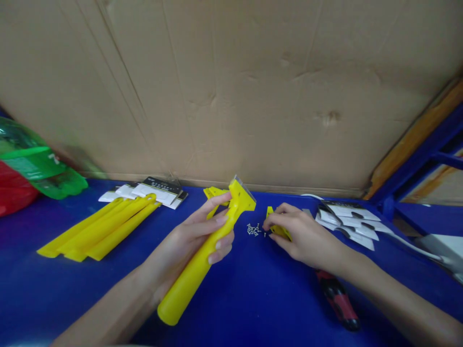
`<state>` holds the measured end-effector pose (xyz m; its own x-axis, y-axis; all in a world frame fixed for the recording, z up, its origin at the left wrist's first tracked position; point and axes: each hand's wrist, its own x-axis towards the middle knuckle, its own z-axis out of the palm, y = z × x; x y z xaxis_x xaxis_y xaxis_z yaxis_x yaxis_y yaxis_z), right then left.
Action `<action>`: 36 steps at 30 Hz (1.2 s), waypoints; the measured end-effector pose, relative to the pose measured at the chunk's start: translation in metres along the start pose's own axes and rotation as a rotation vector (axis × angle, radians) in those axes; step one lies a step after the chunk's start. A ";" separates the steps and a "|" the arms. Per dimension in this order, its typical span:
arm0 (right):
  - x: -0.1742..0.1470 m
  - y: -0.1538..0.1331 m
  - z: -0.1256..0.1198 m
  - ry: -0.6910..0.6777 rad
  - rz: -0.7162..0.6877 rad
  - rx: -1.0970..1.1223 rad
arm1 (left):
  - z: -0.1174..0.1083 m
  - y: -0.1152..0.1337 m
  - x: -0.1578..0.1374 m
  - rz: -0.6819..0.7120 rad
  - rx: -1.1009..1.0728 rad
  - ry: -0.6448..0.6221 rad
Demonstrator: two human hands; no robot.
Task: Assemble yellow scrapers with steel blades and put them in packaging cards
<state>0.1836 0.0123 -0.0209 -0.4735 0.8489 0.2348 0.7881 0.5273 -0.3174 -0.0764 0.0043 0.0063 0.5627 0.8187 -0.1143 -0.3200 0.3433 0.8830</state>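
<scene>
My left hand [202, 231] is wrapped round the thick handle of a yellow scraper [188, 284]. The scraper tilts with its wide head up and to the right, and a thin blade edge shows at that head. Low over the table, my right hand [300, 233] has its fingers and thumb curled about a small yellow plastic piece [280, 233], partly hidden by the fingers. Just left of the fingertips lies a small heap of screws [253, 230]. More yellow plastic parts [213, 193] rest behind my left hand. Beneath my right forearm is a red-and-black tool handle [338, 299].
Several yellow handles [104, 226] lie at left beside white-and-black packets [159, 190]. More packets [349, 219] and a white cable [415, 243] are at right. A green bottle [39, 164] leans at far left. Cardboard [231, 96] stands behind the blue table [246, 299].
</scene>
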 end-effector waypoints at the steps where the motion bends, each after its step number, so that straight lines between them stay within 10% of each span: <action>1: -0.001 -0.001 0.001 -0.027 -0.021 -0.030 | -0.001 -0.001 0.001 -0.023 -0.016 0.015; 30: -0.003 0.010 -0.002 -0.062 -0.182 0.103 | 0.001 -0.013 0.006 -0.025 -0.022 -0.041; 36: -0.005 0.002 -0.012 0.113 -0.130 0.260 | 0.003 -0.015 0.005 -0.051 -0.019 -0.032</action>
<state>0.1923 0.0088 -0.0121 -0.5055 0.7723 0.3847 0.5897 0.6347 -0.4994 -0.0665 0.0022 -0.0064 0.6023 0.7851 -0.1442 -0.3043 0.3929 0.8678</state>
